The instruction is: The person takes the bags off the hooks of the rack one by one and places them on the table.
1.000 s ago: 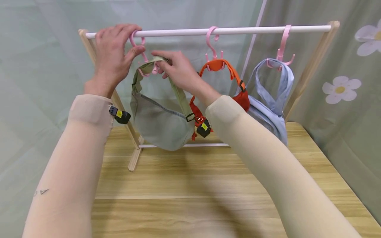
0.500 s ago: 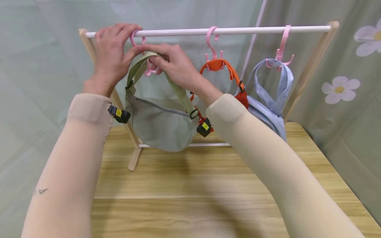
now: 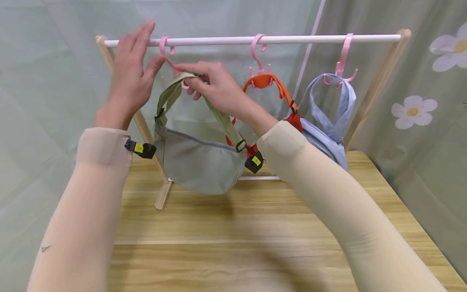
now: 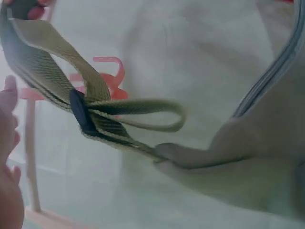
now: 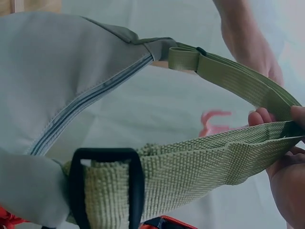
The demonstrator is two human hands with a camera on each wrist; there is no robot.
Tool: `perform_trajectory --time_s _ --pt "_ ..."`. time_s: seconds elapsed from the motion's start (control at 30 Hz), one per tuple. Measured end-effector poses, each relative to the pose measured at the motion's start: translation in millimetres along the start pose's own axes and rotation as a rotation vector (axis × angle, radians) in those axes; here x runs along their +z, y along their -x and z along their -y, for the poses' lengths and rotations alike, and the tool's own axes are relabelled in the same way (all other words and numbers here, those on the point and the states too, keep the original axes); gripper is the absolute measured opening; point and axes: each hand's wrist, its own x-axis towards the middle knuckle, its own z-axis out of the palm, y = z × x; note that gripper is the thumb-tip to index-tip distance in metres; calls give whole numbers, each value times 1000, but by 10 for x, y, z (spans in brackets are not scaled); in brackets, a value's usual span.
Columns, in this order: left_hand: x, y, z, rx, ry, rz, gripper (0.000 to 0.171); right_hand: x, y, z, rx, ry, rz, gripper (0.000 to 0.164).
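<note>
My right hand (image 3: 220, 87) pinches the top of the green webbing strap (image 3: 222, 117) of a grey waist bag (image 3: 202, 166). The bag hangs from that hand, its zipper facing me. Right behind the strap is the left pink hook hanger (image 3: 165, 50), looped over the white rail (image 3: 219, 41); its prongs (image 5: 215, 125) show apart from the strap in the right wrist view. My left hand (image 3: 129, 77), blurred, is by the rail's left end with fingers straight, holding nothing. A black buckle (image 5: 107, 186) sits on the strap near the bag.
An orange-strapped red bag (image 3: 294, 121) hangs on the middle pink hanger (image 3: 257, 54). On the right pink hanger (image 3: 343, 56) hangs a light blue bag (image 3: 322, 138). The rack's wooden legs (image 3: 163, 196) stand on a wood-grain table (image 3: 175, 259), with curtains behind.
The strap has come up off the left hanger's prongs, lifted by my right hand, then dropped slightly. My left hand has let go of the rail and hanger top and moved left, fingers straightening.
</note>
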Motion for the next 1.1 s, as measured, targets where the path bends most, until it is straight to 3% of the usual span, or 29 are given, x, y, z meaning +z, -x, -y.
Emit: perform_trajectory --time_s 0.07,0.13,0.2,0.27,0.37,0.5,0.73,0.97,1.1 --pt "5 170 -21 -16 125 -88 61 -10 28 6 2 0 9 36" --pt "6 413 -43 -36 257 -107 62 -14 55 19 1 11 18 36" --pt "14 694 -55 -80 383 -34 63 -11 75 43 5 22 30 37" --pt "34 962 -65 -151 453 105 63 -13 96 65 8 31 40 37" --pt "117 1244 -63 -231 462 264 67 -28 131 82 18 38 45 37" --pt "261 1404 -68 -259 432 290 74 -65 191 69 38 38 44 38" --pt "405 1539 -108 -270 448 158 68 -139 333 -7 67 33 44 39" --pt "429 1581 -159 -310 702 -144 48 -241 600 -213 137 39 85 38" --pt "422 1544 -180 -297 795 -248 40 -212 786 -358 156 61 131 39"
